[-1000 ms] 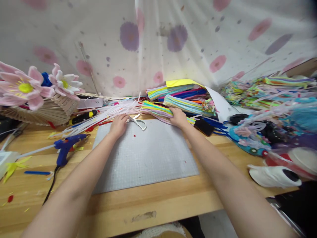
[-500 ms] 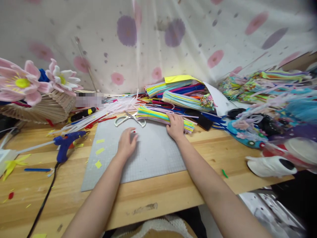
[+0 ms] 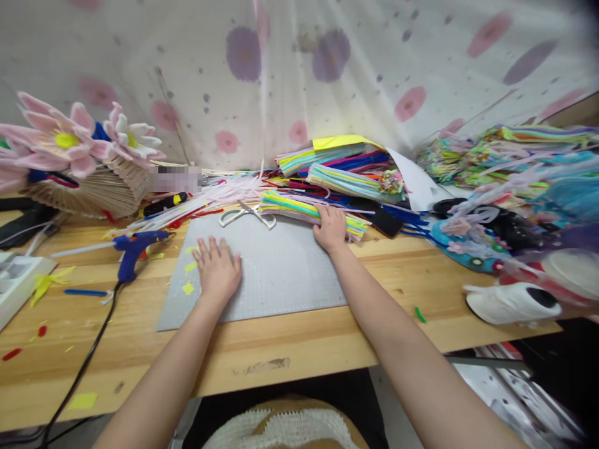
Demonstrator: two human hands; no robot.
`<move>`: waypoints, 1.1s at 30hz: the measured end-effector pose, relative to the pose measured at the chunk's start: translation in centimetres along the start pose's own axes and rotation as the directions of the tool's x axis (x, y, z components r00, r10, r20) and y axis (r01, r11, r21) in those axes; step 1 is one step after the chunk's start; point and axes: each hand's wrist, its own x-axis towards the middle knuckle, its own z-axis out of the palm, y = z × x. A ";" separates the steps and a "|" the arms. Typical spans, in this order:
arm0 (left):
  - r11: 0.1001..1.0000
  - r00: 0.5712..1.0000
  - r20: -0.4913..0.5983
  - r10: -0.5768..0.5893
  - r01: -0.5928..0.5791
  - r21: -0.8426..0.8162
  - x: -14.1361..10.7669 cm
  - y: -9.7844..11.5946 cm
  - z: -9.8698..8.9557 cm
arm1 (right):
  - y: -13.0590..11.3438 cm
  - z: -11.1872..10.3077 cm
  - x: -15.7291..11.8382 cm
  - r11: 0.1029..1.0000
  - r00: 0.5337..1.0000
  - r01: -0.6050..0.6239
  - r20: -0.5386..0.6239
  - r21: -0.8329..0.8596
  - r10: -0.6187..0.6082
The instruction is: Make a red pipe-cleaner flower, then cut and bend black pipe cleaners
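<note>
Since a second ago the left hand has come away from the scissors and now lies palm down on the grey cutting mat, while the right hand stays on the bundle of fuzzy stems. Taking the mat's middle as the clock's centre, that bundle, yellow, green and lilac, lies at one o'clock along the mat's far edge. The right grip is clamped over it, thumb on the near side; the left grip holds nothing, its fingers spread apart at nine o'clock, just beside small yellow scraps. The scissors rest with handles parted towards twelve o'clock, near the bundle's left end. Farther out on the wooden table, a blue glue gun lies at nine o'clock, pink flowers stand at ten, and a white roll lies past three.
</note>
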 end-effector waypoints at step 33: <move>0.876 0.992 -0.093 -0.090 0.035 -0.481 2.1 -2.6 -0.2 | 0.6 0.3 -0.5 0.999 0.973 -0.025 -0.230 -0.026 0.018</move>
